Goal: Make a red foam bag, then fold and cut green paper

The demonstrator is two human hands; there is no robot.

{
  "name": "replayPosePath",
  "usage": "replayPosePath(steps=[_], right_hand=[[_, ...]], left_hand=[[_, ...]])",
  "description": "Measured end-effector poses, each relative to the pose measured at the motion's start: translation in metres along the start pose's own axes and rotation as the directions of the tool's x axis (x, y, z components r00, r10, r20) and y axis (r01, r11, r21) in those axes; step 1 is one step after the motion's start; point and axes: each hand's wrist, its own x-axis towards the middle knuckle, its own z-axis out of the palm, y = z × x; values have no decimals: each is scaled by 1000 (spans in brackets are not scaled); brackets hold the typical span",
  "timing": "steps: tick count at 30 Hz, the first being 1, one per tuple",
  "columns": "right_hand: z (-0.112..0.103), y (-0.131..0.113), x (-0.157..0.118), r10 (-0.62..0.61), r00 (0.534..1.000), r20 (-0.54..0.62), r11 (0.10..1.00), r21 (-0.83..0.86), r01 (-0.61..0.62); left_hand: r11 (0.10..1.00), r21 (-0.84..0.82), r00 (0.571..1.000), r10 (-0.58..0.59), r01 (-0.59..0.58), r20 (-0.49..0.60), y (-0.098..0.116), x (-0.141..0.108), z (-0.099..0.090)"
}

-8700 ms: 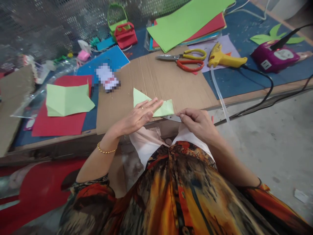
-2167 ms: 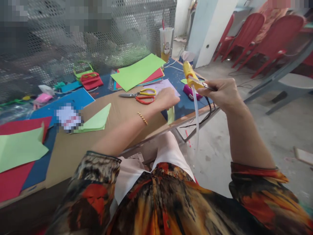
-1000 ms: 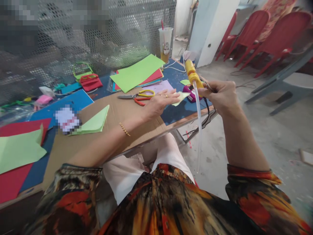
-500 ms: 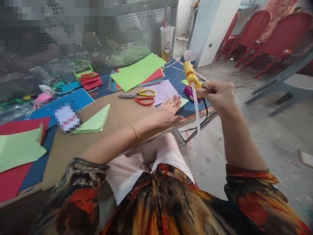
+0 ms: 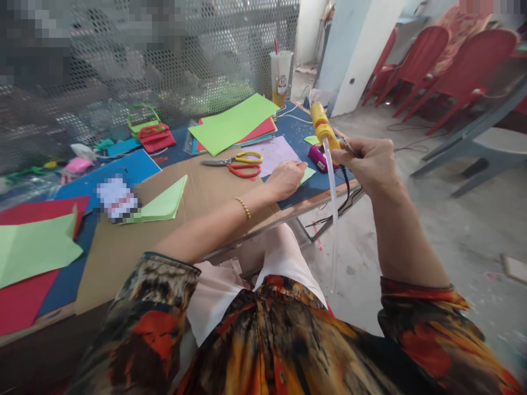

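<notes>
My right hand point(image 5: 373, 164) is wrapped round a yellow hot glue gun point(image 5: 323, 126), held above the table's right end. A long translucent glue stick point(image 5: 332, 219) hangs out of its back. My left hand point(image 5: 288, 180) is closed low over the table, fingers curled beside a small light green paper piece point(image 5: 308, 175); what the fingers hold, if anything, is hidden. Behind that hand lies a lilac paper sheet point(image 5: 274, 153). To its left, scissors point(image 5: 236, 163) with one yellow and one red handle lie on brown cardboard point(image 5: 197, 208). A purple object point(image 5: 318, 158) sits beside the glue gun.
Stacked coloured paper point(image 5: 234, 123) and a drink cup point(image 5: 281, 79) with a straw stand at the back. Toward the left are a small red paper bag point(image 5: 156, 137), folded green paper point(image 5: 164, 203), a blurred phone-like item point(image 5: 117, 198) and red paper point(image 5: 24, 307). A black cord point(image 5: 348, 189) hangs at the table edge.
My left hand has gone from flat with fingers stretched to closed, staying near the light green piece. My right hand keeps the glue gun in almost the same place.
</notes>
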Motion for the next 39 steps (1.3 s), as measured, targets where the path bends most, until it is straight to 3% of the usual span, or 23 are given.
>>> replayPosePath(steps=[5, 8, 10, 12, 14, 16, 17, 19, 21, 25, 32, 35, 39], right_hand=[[5, -2, 2, 34, 999, -5, 999, 22, -34], [5, -5, 2, 45, 999, 18, 999, -4, -45], [4, -5, 1, 61, 998, 21, 998, -21, -61], [4, -4, 1, 78, 996, 33, 997, -32, -77], [7, -2, 1, 85, 995, 61, 995, -61, -81], [15, 2, 2, 74, 991, 107, 991, -122, -61], [21, 4, 3, 70, 988, 135, 985, -166, -47], [35, 7, 4, 83, 978, 192, 958, -285, -25], [49, 8, 4, 125, 964, 236, 900, -436, -11], [66, 2, -1, 213, 935, 284, 756, -654, 27], [71, -20, -8, 294, 904, 311, 590, -803, 85], [64, -19, -7, 248, 924, 290, 658, -751, 59], [42, -20, -19, 71, 989, 133, 912, -409, -10]], left_hand=[[996, 8, 987, 82, -84, 135, 1, 5, 12], [997, -16, 975, 74, -73, 207, 1, 3, 5], [997, -55, 981, 67, -58, 180, -2, -2, -4], [993, -117, 999, 14, -8, 46, -11, -16, -16], [975, -214, 979, -93, 53, -180, -28, -40, -29], [932, -351, 899, -224, 85, -376, -46, -74, -44], [914, -391, 839, -294, 108, -457, -53, -92, -52], [917, -371, 744, -350, 148, -569, -62, -127, -65], [917, -342, 713, -380, 207, -589, -63, -156, -73], [918, -308, 714, -391, 252, -581, -54, -192, -78], [919, -297, 774, -380, 258, -507, -46, -229, -79], [917, -272, 739, -397, 292, -544, -44, -255, -83], [882, -227, 656, -461, 413, -598, -52, -302, -86]])
